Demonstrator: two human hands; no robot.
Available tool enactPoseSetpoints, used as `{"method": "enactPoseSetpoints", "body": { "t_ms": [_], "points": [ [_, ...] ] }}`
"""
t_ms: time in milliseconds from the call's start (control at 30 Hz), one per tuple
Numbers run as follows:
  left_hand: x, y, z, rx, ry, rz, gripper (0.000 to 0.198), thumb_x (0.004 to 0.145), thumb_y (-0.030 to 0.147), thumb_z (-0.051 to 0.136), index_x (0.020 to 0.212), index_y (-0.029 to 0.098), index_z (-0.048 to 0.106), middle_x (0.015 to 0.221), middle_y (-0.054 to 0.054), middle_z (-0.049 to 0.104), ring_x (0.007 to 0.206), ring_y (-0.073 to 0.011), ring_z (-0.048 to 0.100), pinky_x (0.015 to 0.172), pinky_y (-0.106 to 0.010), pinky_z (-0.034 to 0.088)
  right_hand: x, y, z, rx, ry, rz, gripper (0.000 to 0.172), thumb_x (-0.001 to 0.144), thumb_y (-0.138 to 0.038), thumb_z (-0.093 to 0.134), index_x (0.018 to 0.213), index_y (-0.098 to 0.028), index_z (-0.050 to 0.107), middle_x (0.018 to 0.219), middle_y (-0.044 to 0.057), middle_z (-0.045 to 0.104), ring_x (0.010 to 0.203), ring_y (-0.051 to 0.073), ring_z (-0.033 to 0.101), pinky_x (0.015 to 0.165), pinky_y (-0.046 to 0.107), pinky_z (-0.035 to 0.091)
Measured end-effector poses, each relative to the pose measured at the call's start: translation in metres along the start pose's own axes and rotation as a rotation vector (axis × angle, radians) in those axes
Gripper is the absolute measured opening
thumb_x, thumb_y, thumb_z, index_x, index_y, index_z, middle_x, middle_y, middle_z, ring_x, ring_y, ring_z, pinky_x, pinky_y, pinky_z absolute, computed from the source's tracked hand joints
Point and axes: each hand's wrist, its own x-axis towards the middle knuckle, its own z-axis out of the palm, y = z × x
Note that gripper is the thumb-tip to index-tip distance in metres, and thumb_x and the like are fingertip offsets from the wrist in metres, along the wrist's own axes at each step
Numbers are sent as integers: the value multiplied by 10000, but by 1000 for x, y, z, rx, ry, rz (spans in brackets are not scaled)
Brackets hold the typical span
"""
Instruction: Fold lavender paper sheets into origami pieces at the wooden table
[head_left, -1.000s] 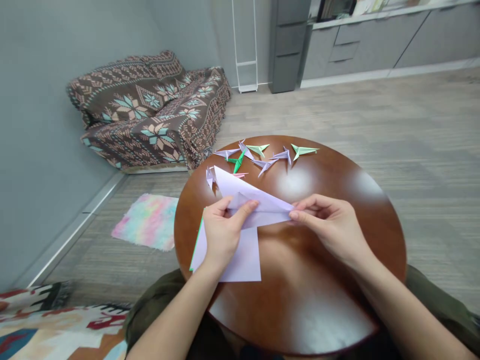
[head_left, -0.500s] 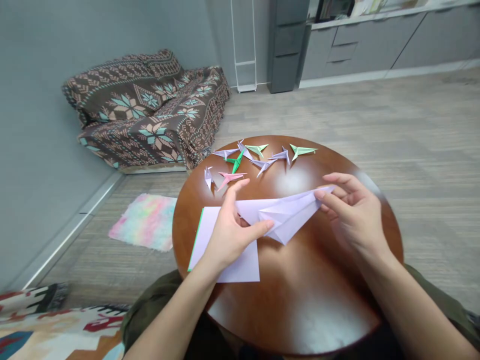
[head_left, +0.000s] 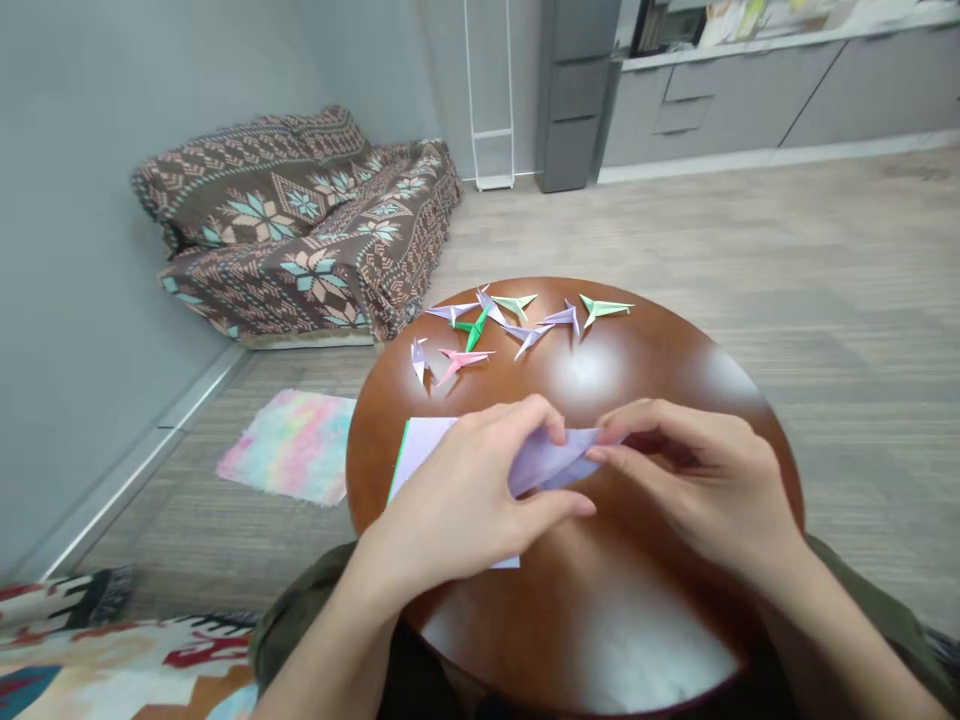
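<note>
A partly folded lilac paper (head_left: 551,461) is held up over the round brown table (head_left: 637,620). My left hand (head_left: 480,485) curls round its left part, with fingers above and thumb below. Its right end is pinched between the thumb and fingertips of my right hand (head_left: 697,470). Under my left hand lies a stack of lilac sheets (head_left: 424,440) with a green edge, mostly covered. Toward the far side sit several folded paper figures, among them a pink one (head_left: 459,363), a dark green one (head_left: 474,329), a light green one (head_left: 602,309) and lilac ones (head_left: 527,337).
A sofa (head_left: 300,230) under a patterned cover stands beyond the table at the left. A pastel fluffy mat (head_left: 289,445) lies on the floor. Grey cabinets (head_left: 735,100) line the back right, and patterned cloth (head_left: 127,660) shows at the lower left.
My left hand has moved right and wrapped round the lilac paper. My right hand has come slightly down and inward. The paper looks narrower and more covered by the hands.
</note>
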Motion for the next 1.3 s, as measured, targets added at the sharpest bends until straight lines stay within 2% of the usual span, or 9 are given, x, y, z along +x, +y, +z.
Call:
{"method": "enactPoseSetpoints", "body": {
  "t_ms": [67,100,200,433,600,1067,1167,1300],
  "points": [
    [2,-8,4,92,-32,15,93,822,288,800,872,246,733,833,-16,756,758,-219,681,702,-290,471,0,3,0,-10,-36,-29,74,922,-265,737,853,-254,711,807,8,784,643,168,707,565,264,524],
    [2,-13,5,108,-39,17,64,858,284,762,828,237,731,759,-2,735,680,-190,649,647,-276,437,0,5,0,-12,-49,-37,76,918,-251,740,849,-252,708,803,6,782,645,166,707,573,262,525],
    [3,-25,2,97,-54,4,157,894,283,724,750,220,729,638,19,691,572,-147,583,577,-263,375,3,11,1,8,-74,-23,90,897,-227,759,823,-246,712,791,4,780,660,167,710,604,260,533],
    [4,-37,-2,32,-51,-48,191,865,292,764,704,202,718,640,15,700,577,-141,575,544,-262,335,5,11,8,177,-86,127,127,857,-266,803,755,-234,735,811,14,799,678,163,721,618,240,563],
    [3,-40,-2,-56,-53,-43,198,848,270,778,687,194,691,666,13,703,590,-130,567,557,-248,368,4,8,10,243,-88,218,180,822,-307,845,707,-225,734,786,18,794,673,157,720,620,223,569],
    [7,-38,-3,-143,-110,-113,263,840,334,804,708,158,660,705,22,696,647,-99,590,606,-208,407,3,8,10,300,-89,279,224,772,-339,899,695,-221,725,764,7,775,670,146,693,617,214,549],
    [7,-39,-1,-216,-110,-137,226,829,290,811,763,163,637,708,26,708,649,-101,619,615,-201,429,3,9,11,307,-78,287,229,769,-329,902,695,-219,715,765,4,771,662,135,685,604,203,540],
    [8,-39,0,-285,-119,-156,172,828,219,801,955,176,694,684,31,730,648,-115,661,638,-203,462,2,10,13,331,-32,302,232,767,-307,902,733,-221,688,770,6,764,647,131,678,583,201,535]
  ]
}}
